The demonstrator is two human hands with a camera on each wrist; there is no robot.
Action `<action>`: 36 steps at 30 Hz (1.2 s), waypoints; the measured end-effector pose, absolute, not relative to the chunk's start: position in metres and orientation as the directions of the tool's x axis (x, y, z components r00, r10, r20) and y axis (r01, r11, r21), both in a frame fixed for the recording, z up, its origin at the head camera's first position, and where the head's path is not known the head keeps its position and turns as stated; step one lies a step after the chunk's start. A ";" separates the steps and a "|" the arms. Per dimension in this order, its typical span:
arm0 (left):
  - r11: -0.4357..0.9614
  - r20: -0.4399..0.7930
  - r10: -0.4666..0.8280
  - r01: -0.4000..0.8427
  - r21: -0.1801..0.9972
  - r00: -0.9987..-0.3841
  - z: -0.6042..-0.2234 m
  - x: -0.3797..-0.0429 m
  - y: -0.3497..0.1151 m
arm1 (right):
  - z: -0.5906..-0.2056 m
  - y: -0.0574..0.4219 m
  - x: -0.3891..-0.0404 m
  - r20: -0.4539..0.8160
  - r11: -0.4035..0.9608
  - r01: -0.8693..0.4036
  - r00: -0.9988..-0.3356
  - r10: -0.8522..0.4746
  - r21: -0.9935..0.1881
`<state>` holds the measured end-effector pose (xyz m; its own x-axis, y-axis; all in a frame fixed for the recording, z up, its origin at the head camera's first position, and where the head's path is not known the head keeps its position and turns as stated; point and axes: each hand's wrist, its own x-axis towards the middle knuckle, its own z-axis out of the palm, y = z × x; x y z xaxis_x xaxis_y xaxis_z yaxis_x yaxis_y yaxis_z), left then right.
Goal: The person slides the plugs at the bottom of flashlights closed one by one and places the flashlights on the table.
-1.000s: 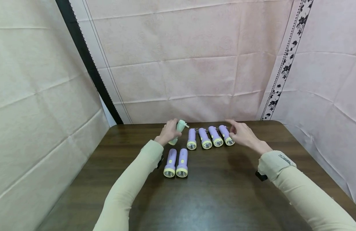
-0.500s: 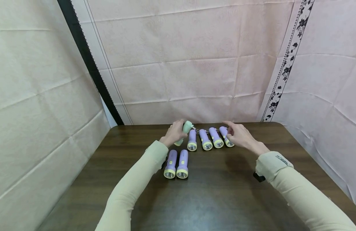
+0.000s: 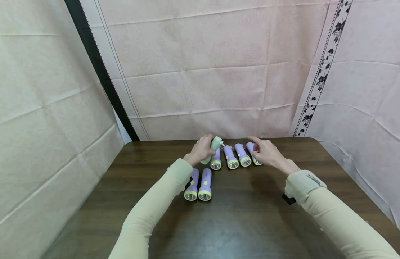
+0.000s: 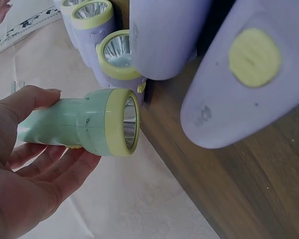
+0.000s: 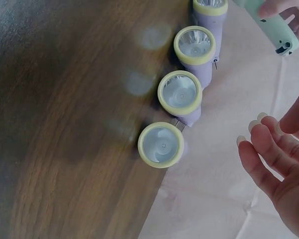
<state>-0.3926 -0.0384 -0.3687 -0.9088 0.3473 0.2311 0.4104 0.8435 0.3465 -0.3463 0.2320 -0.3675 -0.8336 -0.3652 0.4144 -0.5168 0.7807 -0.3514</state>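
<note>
Nearest is the front stretch of a dark brown wood-grain table [image 3: 245, 223]. Beyond it, two lilac plastic flashlights with pale yellow lens rims lie close side by side, lenses toward the wearer: a left one [image 3: 191, 186] and a right one [image 3: 205, 184].

Farther back, the person's left hand [image 3: 201, 150], in a pale cuffed sleeve, grasps a mint-green plastic flashlight with a yellow rim [image 4: 96, 123], thumb on one side and fingers curled round the other. It overlaps the left end of a row of four more lilac flashlights [image 3: 231, 158]; whether it touches them cannot be told.

At the row's right end is the right hand [image 3: 268, 153], grasping nothing, its fingers loosely bent and apart from the flashlights.

The step in hand looks like positioning the green flashlight by the row. The next move probably calls for lowering it without nudging its lilac neighbours, then loosening the left fingers, with the right hand free to steady the row.

Behind everything hangs a creased, pale pinkish cloth [image 3: 200, 90].
</note>
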 end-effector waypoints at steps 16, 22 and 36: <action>0.830 0.259 0.369 0.442 0.341 -0.893 -0.368 -0.389 -0.026 | -0.367 0.224 -0.350 0.419 0.778 -0.533 -0.823 -0.384 -0.334; 0.831 0.250 0.377 0.445 0.335 -0.892 -0.368 -0.386 -0.022 | -0.367 0.219 -0.349 0.416 0.778 -0.530 -0.825 -0.382 -0.337; 0.819 0.248 0.404 0.469 0.330 -0.880 -0.364 -0.382 -0.017 | -0.368 0.214 -0.347 0.407 0.772 -0.536 -0.825 -0.392 -0.342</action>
<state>-0.3817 -0.0171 -0.3636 -0.8804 0.4040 0.2484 0.4690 0.8193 0.3299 -0.3470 0.2138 -0.3675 -0.8251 -0.3924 0.4065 -0.5357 0.7721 -0.3420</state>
